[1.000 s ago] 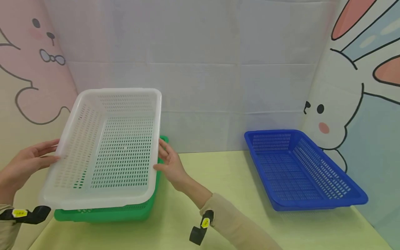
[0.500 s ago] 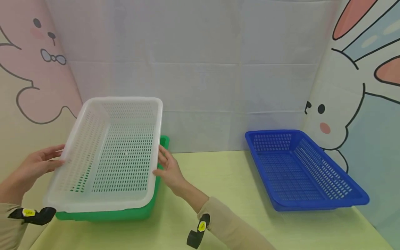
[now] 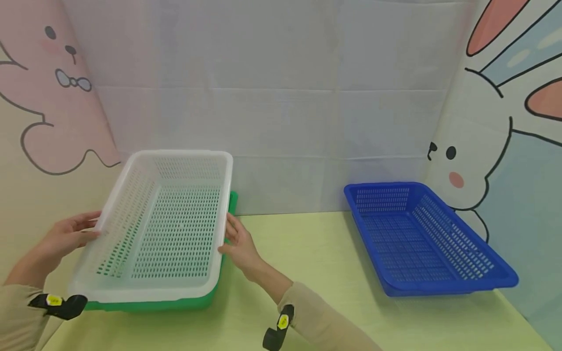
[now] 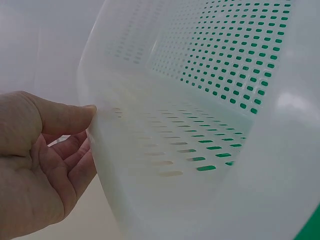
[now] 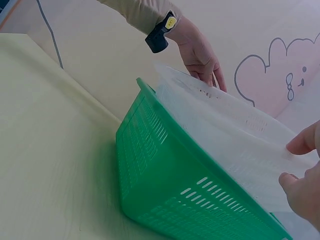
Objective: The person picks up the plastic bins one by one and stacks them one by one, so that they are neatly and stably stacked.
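A white perforated plastic basket point(image 3: 180, 229) is held between both hands, tilted, over a green basket point(image 3: 153, 305) on the left of the table. My left hand point(image 3: 66, 239) pinches the white basket's left rim, thumb on the near face and fingers behind, as the left wrist view shows. On the opposite rim my right hand point(image 3: 240, 246) grips with thumb and fingers. In the right wrist view, the lower part of the white basket point(image 5: 220, 125) sits inside the mouth of the green basket point(image 5: 150, 165), its upper part still above the green rim.
A blue perforated basket point(image 3: 412, 239) stands at the right of the pale yellow-green table point(image 3: 298, 253). Behind the table hangs a white sheet point(image 3: 281, 122). Walls with cartoon animals flank both sides.
Both hands have lowered the white basket and shifted it slightly right, so it covers more of the green basket. The blue basket has stayed where it was.
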A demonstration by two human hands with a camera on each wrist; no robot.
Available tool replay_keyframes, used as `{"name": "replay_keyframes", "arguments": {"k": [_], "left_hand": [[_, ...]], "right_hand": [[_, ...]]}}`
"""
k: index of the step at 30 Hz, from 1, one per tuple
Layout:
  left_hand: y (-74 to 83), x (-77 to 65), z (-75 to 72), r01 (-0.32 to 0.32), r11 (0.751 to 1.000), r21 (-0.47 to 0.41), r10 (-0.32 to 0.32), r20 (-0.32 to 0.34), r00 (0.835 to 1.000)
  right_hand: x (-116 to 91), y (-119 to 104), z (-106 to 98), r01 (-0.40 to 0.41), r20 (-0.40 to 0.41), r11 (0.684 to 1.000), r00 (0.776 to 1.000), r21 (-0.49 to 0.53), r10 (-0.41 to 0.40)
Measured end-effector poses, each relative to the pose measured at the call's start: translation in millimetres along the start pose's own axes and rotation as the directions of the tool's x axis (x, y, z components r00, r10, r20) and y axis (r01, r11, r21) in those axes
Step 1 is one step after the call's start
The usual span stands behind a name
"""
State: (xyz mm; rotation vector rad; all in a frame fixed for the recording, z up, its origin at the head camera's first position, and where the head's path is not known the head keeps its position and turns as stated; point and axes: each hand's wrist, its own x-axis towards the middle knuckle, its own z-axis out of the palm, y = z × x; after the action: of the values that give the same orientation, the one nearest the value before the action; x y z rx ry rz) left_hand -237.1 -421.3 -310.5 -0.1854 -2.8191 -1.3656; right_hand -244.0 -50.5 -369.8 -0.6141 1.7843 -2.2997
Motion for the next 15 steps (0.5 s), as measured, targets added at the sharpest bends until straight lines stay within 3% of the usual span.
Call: {"name": "replay_keyframes", "arguments": {"k": [7,15], "left_hand": [[-6.0,1.0,9.2,0.013,0.997,0.071,-0.014,0.026,1.000],[-13.0,2.1,19.0,0.035,0.995,0.096,-0.040,0.049,0.998]], "right_hand": [[-2,10,0,0.006,0.008,1.000,1.000,0.002,-0.006],[-8,15,0,-0.054,-0.015,0.999,0.998,-0.007,0.053]]}}
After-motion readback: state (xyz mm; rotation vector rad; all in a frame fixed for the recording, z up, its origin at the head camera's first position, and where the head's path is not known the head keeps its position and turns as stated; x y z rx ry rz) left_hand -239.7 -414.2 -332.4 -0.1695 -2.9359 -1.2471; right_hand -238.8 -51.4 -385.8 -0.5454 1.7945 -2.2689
